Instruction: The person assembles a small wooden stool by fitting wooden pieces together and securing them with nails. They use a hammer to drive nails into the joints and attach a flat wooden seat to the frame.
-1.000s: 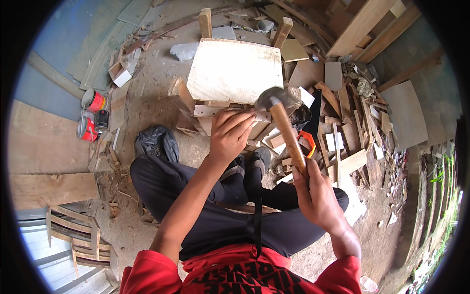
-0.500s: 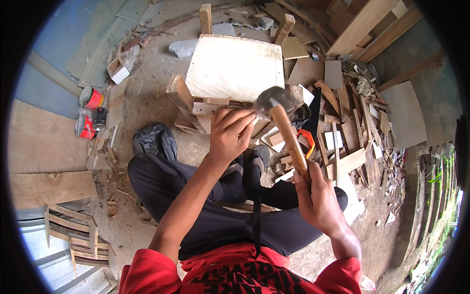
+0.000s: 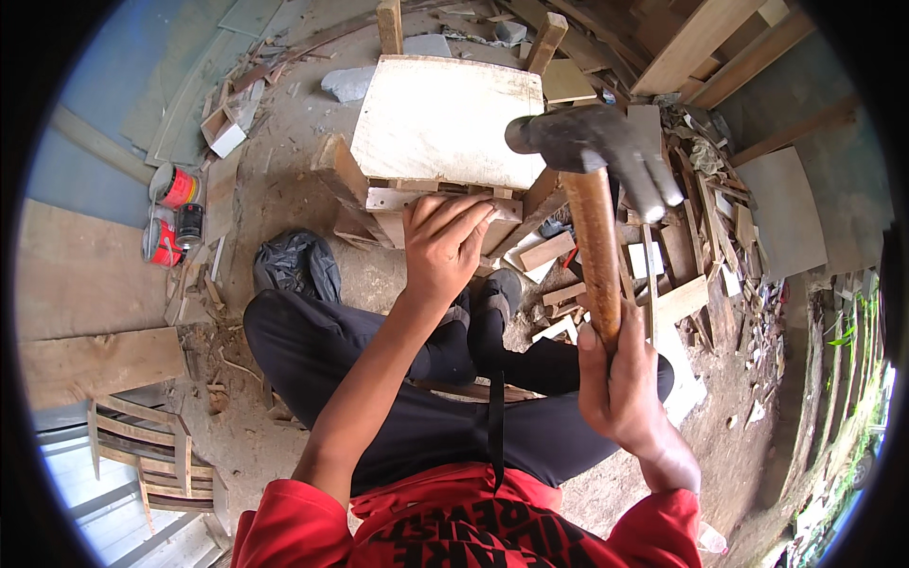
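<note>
A claw hammer (image 3: pixel 592 241) is raised in front of me, its dark head to the right of the pale board and its claw pointing right. My right hand (image 3: pixel 620 379) is closed around the lower part of its wooden handle. My left hand (image 3: pixel 443 248) lies against the front rail of a wooden frame (image 3: pixel 383 201), fingers bent together. Whatever is between its fingertips is too small to make out. On the frame rests a flat, pale wooden board (image 3: pixel 445 118), with wooden legs sticking out at its corners.
Scrap wood (image 3: pixel 682 246) lies heaped on the right. Tins (image 3: pixel 176 186) stand at the left by a sheet panel, and a black plastic bag (image 3: pixel 298 265) sits by my left knee. A slatted wooden piece (image 3: pixel 142 431) is at the lower left.
The hammer has risen from beside my left fingertips, up and to the right, nearer to me. My left hand stays at the front rail.
</note>
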Motion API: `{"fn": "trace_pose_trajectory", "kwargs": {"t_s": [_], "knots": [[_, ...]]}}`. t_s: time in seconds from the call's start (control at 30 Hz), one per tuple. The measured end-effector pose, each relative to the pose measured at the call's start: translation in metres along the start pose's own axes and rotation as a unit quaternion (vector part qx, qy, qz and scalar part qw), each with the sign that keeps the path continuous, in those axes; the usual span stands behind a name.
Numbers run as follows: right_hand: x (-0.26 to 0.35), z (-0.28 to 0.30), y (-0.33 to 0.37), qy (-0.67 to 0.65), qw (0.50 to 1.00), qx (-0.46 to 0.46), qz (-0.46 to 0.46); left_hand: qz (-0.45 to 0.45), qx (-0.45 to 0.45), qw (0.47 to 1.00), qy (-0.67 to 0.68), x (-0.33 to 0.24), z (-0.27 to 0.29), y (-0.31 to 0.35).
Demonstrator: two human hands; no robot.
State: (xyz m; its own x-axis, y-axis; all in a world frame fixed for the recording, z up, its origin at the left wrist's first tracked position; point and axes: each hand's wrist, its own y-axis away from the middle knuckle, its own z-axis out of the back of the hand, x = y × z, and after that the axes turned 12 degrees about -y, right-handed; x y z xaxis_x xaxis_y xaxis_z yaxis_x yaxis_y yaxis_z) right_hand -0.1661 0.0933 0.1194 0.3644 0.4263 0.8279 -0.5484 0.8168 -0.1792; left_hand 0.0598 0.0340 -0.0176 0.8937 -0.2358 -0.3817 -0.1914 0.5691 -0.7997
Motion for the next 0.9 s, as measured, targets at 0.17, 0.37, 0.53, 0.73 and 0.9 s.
{"fn": "trace_pose_trajectory", "kwargs": {"t_s": [0.17,0.37,0.53,0.73,0.9], "knots": [[0.000,0.010,-0.005,0.010,0.986,0.073,-0.147,-0.007,-0.011,1.000,0.000,-0.001,0.002,-0.001],[-0.006,0.002,0.002,-0.024,0.996,0.008,-0.090,-0.008,-0.007,1.000,0.006,-0.002,-0.003,0.001],[0.001,0.008,-0.005,0.005,0.992,0.043,-0.119,-0.011,-0.013,1.000,-0.004,0.001,0.001,0.001],[-0.005,-0.004,0.000,-0.040,0.996,-0.058,-0.059,-0.030,-0.016,0.999,0.000,0.001,-0.001,0.000],[-0.006,0.007,0.001,0.010,0.987,0.066,-0.145,-0.038,-0.004,0.999,-0.008,0.006,-0.001,0.003]]}}
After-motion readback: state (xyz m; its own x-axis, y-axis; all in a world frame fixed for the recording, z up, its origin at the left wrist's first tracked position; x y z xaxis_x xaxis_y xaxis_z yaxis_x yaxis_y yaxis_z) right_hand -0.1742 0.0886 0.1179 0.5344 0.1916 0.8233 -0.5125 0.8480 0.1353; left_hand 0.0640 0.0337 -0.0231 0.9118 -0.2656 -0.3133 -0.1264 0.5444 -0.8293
